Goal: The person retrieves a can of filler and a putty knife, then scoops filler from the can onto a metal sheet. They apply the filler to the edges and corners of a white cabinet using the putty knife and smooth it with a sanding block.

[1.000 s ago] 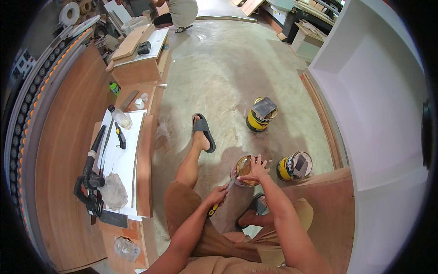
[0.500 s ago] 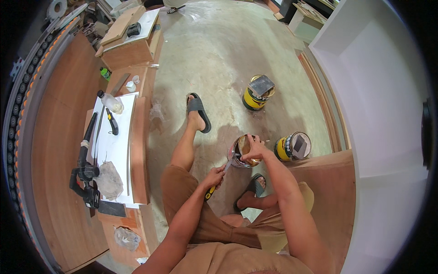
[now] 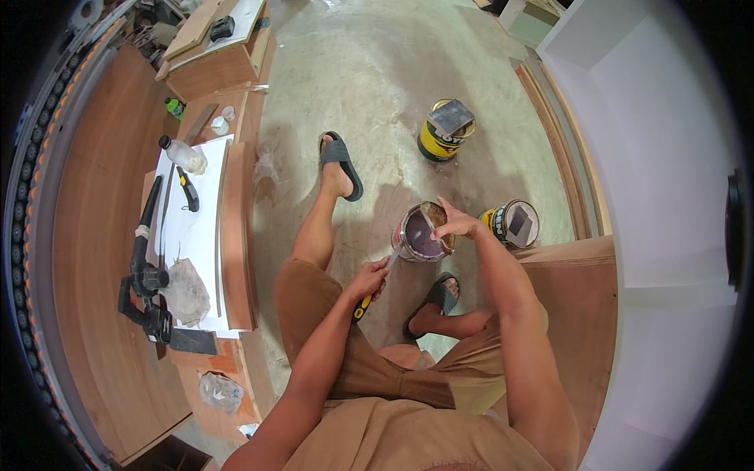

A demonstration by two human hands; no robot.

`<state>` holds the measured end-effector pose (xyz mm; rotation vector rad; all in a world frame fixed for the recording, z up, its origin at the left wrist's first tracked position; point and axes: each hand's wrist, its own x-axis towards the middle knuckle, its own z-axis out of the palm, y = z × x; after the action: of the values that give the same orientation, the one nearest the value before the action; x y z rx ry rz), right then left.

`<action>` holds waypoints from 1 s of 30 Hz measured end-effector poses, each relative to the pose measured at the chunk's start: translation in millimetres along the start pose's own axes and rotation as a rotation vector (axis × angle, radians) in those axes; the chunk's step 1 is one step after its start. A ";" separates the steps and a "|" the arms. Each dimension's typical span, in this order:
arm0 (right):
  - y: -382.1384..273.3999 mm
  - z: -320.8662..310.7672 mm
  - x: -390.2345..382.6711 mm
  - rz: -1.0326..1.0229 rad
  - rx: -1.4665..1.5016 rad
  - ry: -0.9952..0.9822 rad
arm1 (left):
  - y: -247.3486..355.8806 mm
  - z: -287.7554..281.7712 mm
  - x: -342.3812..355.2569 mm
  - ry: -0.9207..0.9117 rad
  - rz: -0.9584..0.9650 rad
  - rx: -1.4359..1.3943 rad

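On the floor between my legs stands an open can [image 3: 399,235], its greyish inside showing. My right hand [image 3: 458,223] grips a brown-stained lid [image 3: 437,213] tilted at the can's right side, thumb on the near face and index finger stretched along the far edge. My left hand [image 3: 369,281] is wrapped around a flat-bladed scraper-like tool [image 3: 360,308] with a yellow-and-black handle. Its pale blade points up at the can's left rim; I cannot tell whether it touches.
Two yellow-and-black cans stand nearby, one farther off [image 3: 437,144] and one at right [image 3: 493,220], each with a dark flat piece on top. At left, a wooden bench [image 3: 239,259] bears a black blower [image 3: 145,275], a cutter knife [image 3: 188,190] and a bottle [image 3: 179,153]. White cabinet [image 3: 660,235] at right.
The lid has swung from over the can's mouth to its right side, uncovering the inside. My right hand moved right with it. My left hand keeps the tool near the rim.
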<state>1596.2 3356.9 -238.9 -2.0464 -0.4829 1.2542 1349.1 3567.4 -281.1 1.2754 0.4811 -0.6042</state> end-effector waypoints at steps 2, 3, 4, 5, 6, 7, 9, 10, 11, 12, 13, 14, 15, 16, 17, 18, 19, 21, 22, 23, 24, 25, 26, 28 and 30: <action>1.2 -3.1 -2.7 0.005 0.040 -0.014 | 3.3 1.1 -1.9 -0.002 0.002 0.003; 2.6 -3.0 -2.7 -0.005 0.052 -0.011 | 5.0 1.6 -3.1 0.001 0.000 0.009; 3.3 -3.9 -3.5 -0.016 0.060 -0.007 | 5.4 2.7 -2.7 0.004 0.000 0.014; 3.7 -4.7 -3.9 -0.026 0.068 -0.003 | 5.7 2.9 -2.3 0.006 -0.003 0.021; 3.7 -6.3 -3.9 -0.030 0.101 -0.019 | 6.2 2.4 -2.3 0.008 -0.006 0.028; 0.0 -8.5 -5.9 -0.033 0.132 -0.035 | 7.1 2.4 -2.4 0.010 -0.008 0.034; -0.5 -11.6 -5.7 -0.046 0.151 -0.058 | 8.0 2.3 -4.5 0.012 -0.009 0.024; 0.8 -13.0 -5.0 -0.056 0.139 -0.062 | 8.5 2.1 -4.9 0.011 -0.009 0.022; 2.3 -14.7 -4.8 -0.066 0.127 -0.066 | 7.2 1.7 -3.5 0.002 -0.003 0.015; 4.2 -15.1 -5.1 -0.067 -0.008 -0.033 | 5.9 1.5 -1.7 -0.007 0.003 0.008; -1.8 -10.1 -5.7 -0.071 -0.143 -0.007 | 4.9 0.5 -1.6 -0.010 0.005 0.000; -8.1 -5.2 -5.7 -0.074 -0.278 0.021 | 4.1 0.0 -1.3 -0.005 0.001 0.002; -15.0 -1.4 -5.0 -0.067 -0.384 0.024 | 3.3 0.1 -0.8 0.000 -0.003 0.005; -39.2 5.2 -9.5 -0.063 -0.492 0.022 | 3.1 -1.3 -1.6 0.010 -0.008 0.006; -51.4 10.1 -14.7 -0.052 -0.593 0.029 | 4.7 -0.4 -3.0 0.013 -0.012 0.009; -47.7 14.7 -13.1 -0.100 -0.591 0.062 | 6.3 0.5 -4.6 0.017 -0.016 0.013; -42.5 17.3 -14.6 -0.143 -0.593 0.104 | 8.5 3.4 -3.5 0.012 -0.014 0.019; -33.4 18.5 -15.8 -0.183 -0.593 0.154 | 3.9 3.7 -0.7 0.009 -0.030 -0.011; -34.7 16.8 -18.6 -0.178 -0.591 0.163 | 6.0 5.2 -1.1 0.004 -0.039 -0.026; -35.6 15.4 -21.7 -0.172 -0.589 0.173 | 7.8 6.3 -2.0 0.021 -0.047 -0.019; -36.0 14.4 -25.6 -0.159 -0.599 0.205 | 9.2 6.6 -4.0 0.038 -0.055 -0.012; -48.8 15.4 -34.5 -0.149 -0.609 0.235 | 12.0 6.4 -6.4 0.058 -0.063 -0.006; -60.8 16.2 -44.2 -0.133 -0.618 0.264 | 10.9 5.7 -5.4 0.051 -0.055 -0.009; -64.6 17.1 -52.2 -0.099 -0.662 0.295 | 9.3 5.0 -4.0 0.044 -0.038 -0.014; -55.6 12.5 -51.9 -0.072 -0.684 0.309 | 9.5 7.5 -0.4 0.041 -0.057 0.002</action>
<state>1562.9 3368.1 -170.3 -2.6938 -0.9167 0.7559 1355.0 3561.8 -272.1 1.2813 0.5523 -0.6269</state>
